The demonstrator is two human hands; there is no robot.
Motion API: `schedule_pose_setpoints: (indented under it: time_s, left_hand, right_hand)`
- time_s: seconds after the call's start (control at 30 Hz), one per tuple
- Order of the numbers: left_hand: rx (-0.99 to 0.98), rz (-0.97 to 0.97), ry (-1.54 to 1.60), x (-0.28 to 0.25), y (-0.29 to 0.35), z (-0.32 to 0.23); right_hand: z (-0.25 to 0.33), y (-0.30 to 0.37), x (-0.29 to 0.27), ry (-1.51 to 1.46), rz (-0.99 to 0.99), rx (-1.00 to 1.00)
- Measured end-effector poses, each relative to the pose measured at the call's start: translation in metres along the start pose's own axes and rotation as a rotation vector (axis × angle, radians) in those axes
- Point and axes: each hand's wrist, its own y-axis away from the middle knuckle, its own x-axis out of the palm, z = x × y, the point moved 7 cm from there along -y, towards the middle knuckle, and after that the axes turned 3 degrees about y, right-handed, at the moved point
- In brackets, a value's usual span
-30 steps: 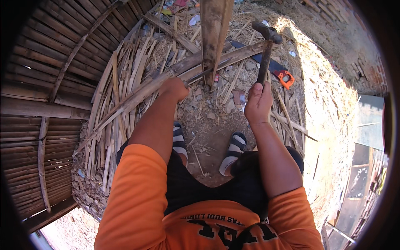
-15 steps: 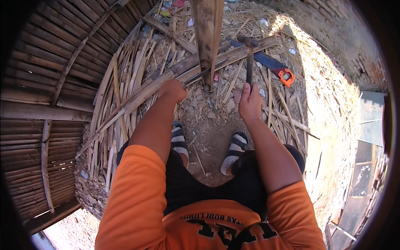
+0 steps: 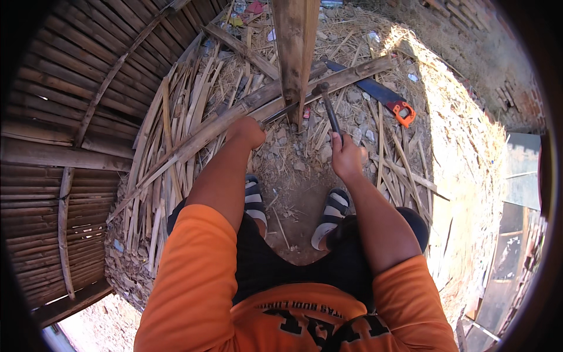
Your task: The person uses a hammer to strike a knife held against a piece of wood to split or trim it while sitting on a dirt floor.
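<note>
Upright wooden post [image 3: 296, 53] is my landmark. A long pole [image 3: 234, 114] lies slanting across its foot, on the split-bamboo litter. My right hand [image 3: 346, 157], below-right of the post, is clenched round a hammer [image 3: 329, 108], its head at the post's base. My left hand [image 3: 247, 132], below-left, is fisted on a thin metal rod [image 3: 280, 112] angled toward the post. Risk, my judgement: a glancing hammer blow could slip onto the left hand's knuckles.
</note>
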Motion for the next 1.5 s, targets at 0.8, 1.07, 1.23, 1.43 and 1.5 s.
schedule_pose_setpoints:
  time_s: [0.8,1.07,1.23,1.43,1.5]
  left_hand:
    - [-0.031,0.003,0.034,0.01,0.0,0.006]
    - [-0.046,0.032,0.039,0.015,0.001,0.008]
    - [-0.024,0.011,0.027,0.014,0.001,0.007]
    - [-0.063,0.042,0.036,0.019,0.0,0.01]
    - [-0.03,0.02,0.024,0.02,-0.003,0.005]
  right_hand:
    - [0.032,-0.005,-0.017,0.09,0.016,-0.016]
    - [0.048,-0.006,-0.03,-0.14,-0.084,-0.035]
    - [0.045,-0.008,-0.019,-0.012,0.065,-0.041]
    - [0.062,-0.01,-0.041,-0.203,-0.117,-0.024]
    - [0.025,-0.006,-0.013,0.045,-0.041,-0.044]
